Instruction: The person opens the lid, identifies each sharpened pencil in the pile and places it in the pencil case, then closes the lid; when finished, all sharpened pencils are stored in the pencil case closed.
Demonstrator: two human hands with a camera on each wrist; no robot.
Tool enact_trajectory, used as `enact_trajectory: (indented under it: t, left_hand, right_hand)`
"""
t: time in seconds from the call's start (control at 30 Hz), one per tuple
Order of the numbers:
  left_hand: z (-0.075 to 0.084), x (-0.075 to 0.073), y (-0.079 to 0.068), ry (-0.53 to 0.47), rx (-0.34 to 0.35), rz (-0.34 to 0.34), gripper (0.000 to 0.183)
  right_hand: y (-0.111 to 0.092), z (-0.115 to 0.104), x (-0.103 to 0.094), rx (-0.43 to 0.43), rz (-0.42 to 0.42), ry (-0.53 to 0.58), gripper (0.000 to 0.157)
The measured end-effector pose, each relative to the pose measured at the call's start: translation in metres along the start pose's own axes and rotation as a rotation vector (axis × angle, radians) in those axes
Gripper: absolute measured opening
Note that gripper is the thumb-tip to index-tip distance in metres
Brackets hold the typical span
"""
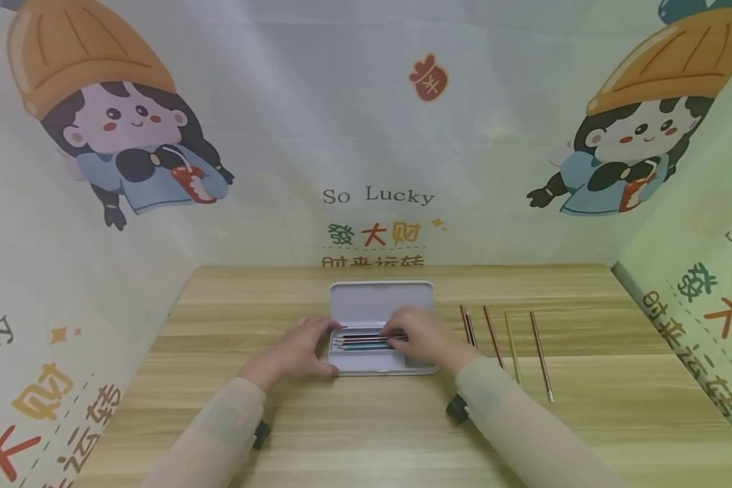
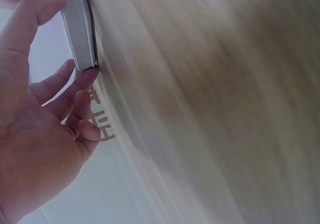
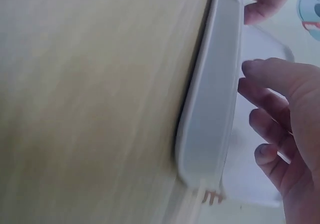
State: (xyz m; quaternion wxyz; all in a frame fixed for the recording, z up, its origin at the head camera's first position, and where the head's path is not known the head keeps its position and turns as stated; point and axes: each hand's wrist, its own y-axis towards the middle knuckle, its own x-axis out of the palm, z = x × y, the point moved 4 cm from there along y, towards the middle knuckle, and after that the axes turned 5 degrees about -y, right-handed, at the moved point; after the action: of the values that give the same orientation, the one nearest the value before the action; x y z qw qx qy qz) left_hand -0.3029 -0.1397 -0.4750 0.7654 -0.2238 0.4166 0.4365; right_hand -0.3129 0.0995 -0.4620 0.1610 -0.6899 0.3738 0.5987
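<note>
An open white pencil case (image 1: 366,362) lies on the table with its lid (image 1: 381,303) tipped back. Several pencils (image 1: 356,341) lie side by side inside it, points to the left. My left hand (image 1: 301,349) grips the case's left end, thumb at the front corner and fingers at the back. In the left wrist view its thumb and fingertips span the case end (image 2: 77,32). My right hand (image 1: 423,335) reaches over the case, fingers bent down at the pencils' right ends. The near case wall (image 3: 212,99) hides its thumb and index tips; I cannot tell whether they pinch a pencil.
To the right of the case, loose pencils lie roughly lengthwise on the wooden table (image 1: 354,420): dark ones (image 1: 468,325) near my right forearm, a yellow one (image 1: 512,346), and a brown one (image 1: 541,356) farthest right. A printed cloth (image 1: 280,135) hangs behind the table.
</note>
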Motion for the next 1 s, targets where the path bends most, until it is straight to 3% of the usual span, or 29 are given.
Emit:
enact_trajectory:
  t: [0.2,0.37,0.6,0.83,1.0]
  left_hand:
    - [0.0,0.0,0.0,0.009,0.011,0.008,0.083]
    - [0.0,0.0,0.0,0.013,0.01,0.007,0.082]
    - [-0.001,0.001,-0.001,0.014,0.014,0.009,0.083]
    - [0.0,0.001,-0.001,0.013,0.006,0.003,0.084]
    - [0.0,0.001,-0.001,0.012,0.0,0.0,0.084]
  right_hand:
    - [-0.025,0.015,-0.016,0.093,0.121,0.008,0.015]
    - [-0.043,0.026,-0.026,0.153,0.153,-0.031,0.016]
    - [-0.071,0.044,-0.034,0.33,0.116,-0.022,0.019]
    - [-0.092,0.063,-0.04,0.411,0.095,-0.029,0.023]
    - [-0.105,0.073,-0.047,0.537,0.038,-0.033,0.028]
